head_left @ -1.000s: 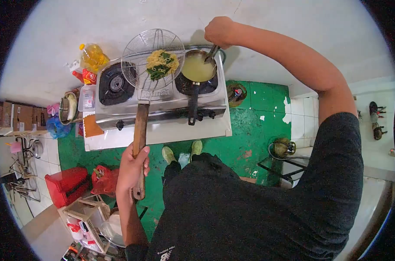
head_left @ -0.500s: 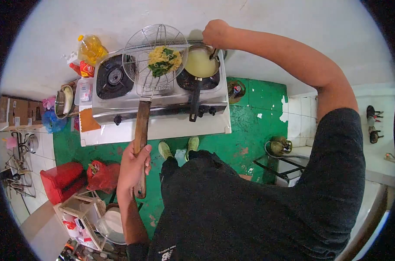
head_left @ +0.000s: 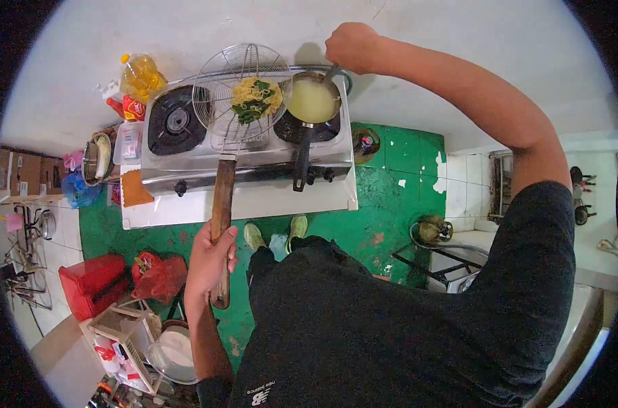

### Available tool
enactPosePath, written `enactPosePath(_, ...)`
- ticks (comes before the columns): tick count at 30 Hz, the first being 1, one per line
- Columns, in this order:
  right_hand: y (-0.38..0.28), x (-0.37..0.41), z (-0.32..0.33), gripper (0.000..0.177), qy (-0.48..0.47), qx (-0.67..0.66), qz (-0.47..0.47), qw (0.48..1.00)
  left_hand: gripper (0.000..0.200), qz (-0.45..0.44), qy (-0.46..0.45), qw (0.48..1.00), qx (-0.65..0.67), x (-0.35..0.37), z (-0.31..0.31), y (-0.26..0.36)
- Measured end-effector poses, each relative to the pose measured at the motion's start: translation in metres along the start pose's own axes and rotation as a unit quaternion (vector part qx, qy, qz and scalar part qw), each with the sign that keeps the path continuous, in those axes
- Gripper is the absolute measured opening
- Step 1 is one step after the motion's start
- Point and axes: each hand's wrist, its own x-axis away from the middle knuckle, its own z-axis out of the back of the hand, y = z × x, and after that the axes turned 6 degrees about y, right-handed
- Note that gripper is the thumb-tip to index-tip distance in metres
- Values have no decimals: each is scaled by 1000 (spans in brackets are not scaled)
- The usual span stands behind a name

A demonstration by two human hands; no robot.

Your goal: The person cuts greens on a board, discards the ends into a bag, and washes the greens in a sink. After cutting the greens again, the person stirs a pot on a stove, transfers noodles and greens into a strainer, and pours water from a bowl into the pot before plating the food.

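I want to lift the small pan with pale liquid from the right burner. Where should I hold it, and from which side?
Probably the black handle, near its free end, coming from the front edge of the stove. It sticks out from the pan straight toward the person. The right hand holds a utensil at the far rim, and the wire skimmer hangs at the left.

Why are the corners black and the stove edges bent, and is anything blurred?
Head view: a fisheye lens leaves a black ring and bows the silver two-burner stove; soft light, with a faint shadow beside the right hand on the white wall; the round wire skimmer in the left hand looks sharp.
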Motion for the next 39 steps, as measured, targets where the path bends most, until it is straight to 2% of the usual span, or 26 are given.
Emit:
enactPosePath(4, 6, 12, 34, 8, 11, 23, -16, 1000, 16, 2, -1, 1000, -12, -2, 0, -1)
enactPosePath(6, 8, 18, 38, 12, -14, 10, -23, 1000, 16, 4, 2, 999, -32, 0, -2, 2)
enactPosePath(13, -1, 26, 6, 16, -70, -32, -37, 996, 15, 3, -6, 999, -51, 3, -4, 6)
enactPosePath(15, -6, 24, -1, 19, -126, -28, -36, 991, 15, 5, 3, 998, -56, 4, -4, 6)
enactPosePath(19, -10, 23, -19, 21, -108, -31, -43, 993, 16, 11, 0, 999, -53, 0, -3, 3)
enactPosePath(25, -11, 26, -4, 19, -104, -52, -21, 993, 17, 9, -8, 997, -74, -2, -8, 9)
enactPosePath(28, -5, 23, 0, 19, -156, -83, -36, 984, 17, 7, -25, 998, -60, -6, -8, 10)
enactPosePath(30, 0, 22, -6, 18, -130, -113, -69, 983, 17, 6, -25, 998, -64, -8, -7, 9)
enactPosePath(33, 1, 19, -15, 16, -114, -91, -91, 985, 17, 10, -16, 996, -90, -8, -13, 20)
enactPosePath(37, -6, 23, -25, 15, -99, -90, -84, 987, 16, 5, -17, 994, -111, -14, -19, 21)
enactPosePath(39, -9, 20, -28, 19, -138, -105, -77, 982, 19, 8, -18, 994, -104, -16, -23, 25)
